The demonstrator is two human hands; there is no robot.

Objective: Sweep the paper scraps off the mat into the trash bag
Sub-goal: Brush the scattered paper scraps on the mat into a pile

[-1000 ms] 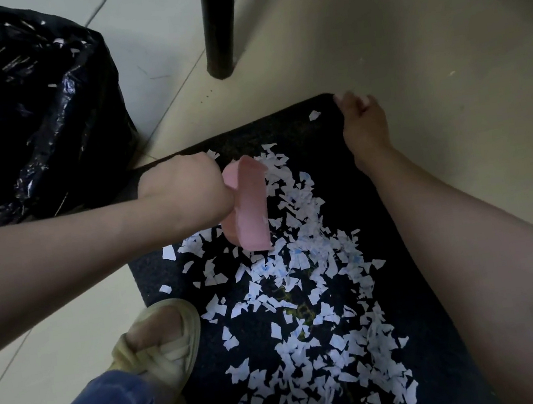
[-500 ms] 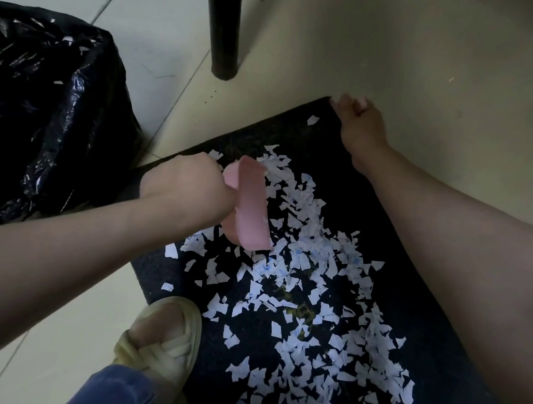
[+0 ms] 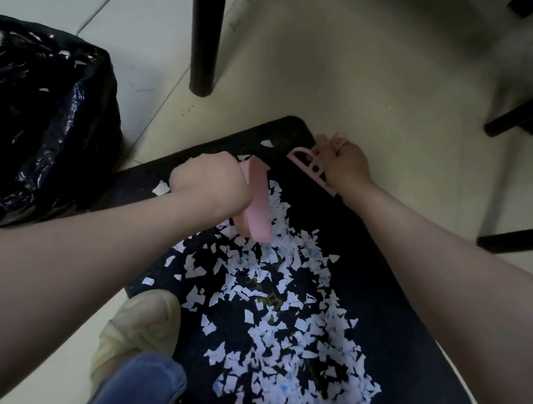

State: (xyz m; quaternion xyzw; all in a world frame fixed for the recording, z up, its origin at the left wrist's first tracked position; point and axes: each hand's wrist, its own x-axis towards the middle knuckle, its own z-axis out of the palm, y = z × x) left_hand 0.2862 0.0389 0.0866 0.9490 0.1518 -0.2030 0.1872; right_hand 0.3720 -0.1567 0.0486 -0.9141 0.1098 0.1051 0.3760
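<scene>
While we look down from the head camera, everything turns on the dark mat (image 3: 289,131). The paper scraps (image 3: 288,346) lie in one long band down its middle, running from its far end toward its near end. Our left hand (image 3: 208,186) is fisted round a pink dustpan (image 3: 258,199), which stands tilted at the far end of that band, its edge in among the scraps. Our right hand (image 3: 343,163) sits at the mat's far right edge, pinching a pink tool (image 3: 310,168) with cut-out holes. Brush or scraper, we cannot tell. So the scraps lie on the near side of both hands, and the left is closer to them. The trash bag (image 3: 23,116) waits just off the mat's far left corner. We'd judge the stroke must run up the band's length into the pan, then left to the bag.
</scene>
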